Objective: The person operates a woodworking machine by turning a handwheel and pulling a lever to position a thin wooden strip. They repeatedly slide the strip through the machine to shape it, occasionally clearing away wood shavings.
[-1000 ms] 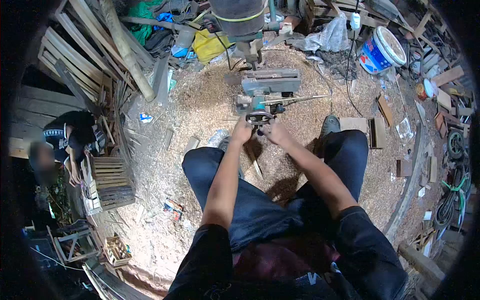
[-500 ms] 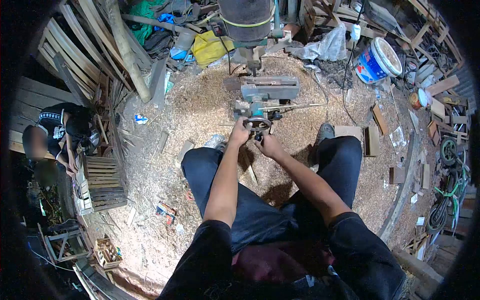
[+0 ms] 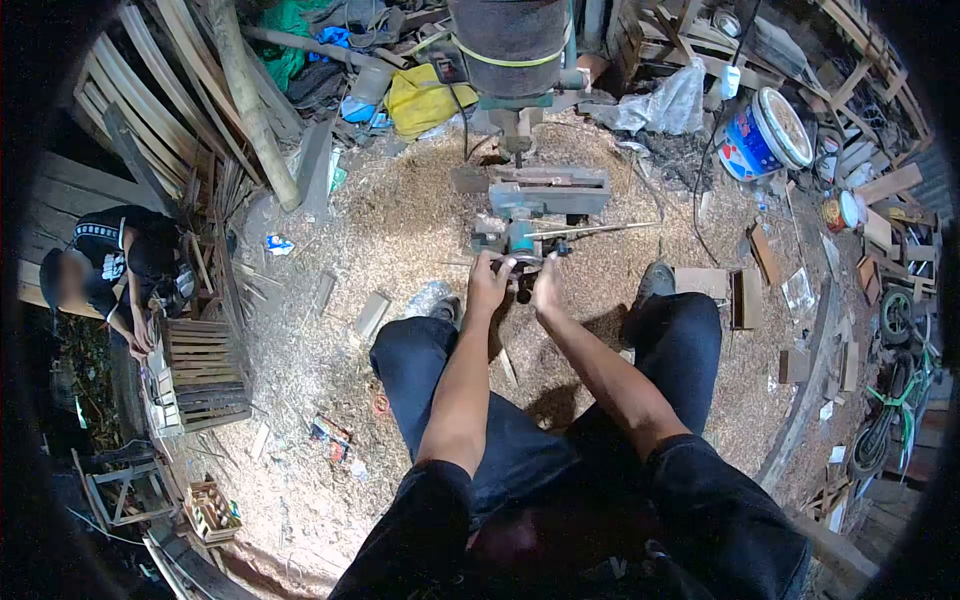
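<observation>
A metal handwheel (image 3: 524, 259) sits at the near end of a machine vise (image 3: 550, 192), below a drill-press-like machine (image 3: 510, 50) with a bit pointing down. My left hand (image 3: 487, 283) is closed around the wheel's left side, its thumb toward the rim. On the right side of the wheel my right hand (image 3: 546, 288) lies against the rim, seen edge-on, with its fingers partly hidden. A thin wooden stick (image 3: 600, 230) lies across the vise's carriage, reaching out to the right.
Sawdust covers the floor around my feet. A paint bucket (image 3: 765, 133) stands at the back right, and a hollow wooden box (image 3: 744, 299) is beside my right knee. At the left another person (image 3: 130, 260) bends over a slatted wooden crate (image 3: 208, 370).
The handwheel looks more edge-on now. My right hand has shifted up along its right side and my left thumb has moved onto the rim. The view has shifted slightly.
</observation>
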{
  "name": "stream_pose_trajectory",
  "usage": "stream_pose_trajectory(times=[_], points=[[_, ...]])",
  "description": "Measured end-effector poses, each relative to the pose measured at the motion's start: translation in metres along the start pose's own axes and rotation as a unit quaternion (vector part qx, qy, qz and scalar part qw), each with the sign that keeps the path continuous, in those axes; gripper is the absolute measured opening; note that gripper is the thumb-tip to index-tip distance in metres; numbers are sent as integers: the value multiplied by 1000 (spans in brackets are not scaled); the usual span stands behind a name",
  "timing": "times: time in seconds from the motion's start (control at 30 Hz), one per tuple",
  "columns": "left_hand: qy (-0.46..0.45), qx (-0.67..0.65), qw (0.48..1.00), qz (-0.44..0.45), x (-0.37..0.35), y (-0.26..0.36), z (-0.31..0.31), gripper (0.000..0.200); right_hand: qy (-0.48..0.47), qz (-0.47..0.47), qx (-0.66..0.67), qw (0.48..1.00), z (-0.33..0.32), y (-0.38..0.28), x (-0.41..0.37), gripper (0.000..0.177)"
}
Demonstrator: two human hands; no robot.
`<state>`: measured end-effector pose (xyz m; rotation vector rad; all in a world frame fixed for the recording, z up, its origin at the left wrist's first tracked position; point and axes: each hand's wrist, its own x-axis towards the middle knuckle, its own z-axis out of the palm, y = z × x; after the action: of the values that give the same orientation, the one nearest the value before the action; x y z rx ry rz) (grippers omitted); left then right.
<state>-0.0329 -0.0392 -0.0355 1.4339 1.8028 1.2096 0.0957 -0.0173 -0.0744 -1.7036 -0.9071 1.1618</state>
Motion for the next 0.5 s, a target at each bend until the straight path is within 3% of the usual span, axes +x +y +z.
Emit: stream_pose_trajectory(times=[0.1,0.13,0.23,0.27,0.37,0.4,0.47,0.5], points=[[11,17,1000,8,-3,1,1,31,58,-23,-57,996,1,13,8,76],[17,22,999,15,-3,2,1,31,-74,-29,-3,997,-19,4,5,73],[-8,-44,998,-32,-2,-9,4,31,-127,-42,-42,990,-20,18,12,68],[-18,-46,997,-54,-1,-8,3,31,-110,-48,18,993,-21,10,4,60],[-39,-2,998,-56,-2,5,0,33,-172,-9,-115,978,-49,-41,-7,53],[-49,-47,995,-71,4,-9,5,33,-193,-48,-190,961,-58,-52,3,42],[-66,-134,983,-103,21,-55,23,34,-155,-115,-185,964,-65,-66,27,36],[-46,-90,993,-55,24,-25,9,35,-137,-147,-182,963,-65,-83,25,33]])
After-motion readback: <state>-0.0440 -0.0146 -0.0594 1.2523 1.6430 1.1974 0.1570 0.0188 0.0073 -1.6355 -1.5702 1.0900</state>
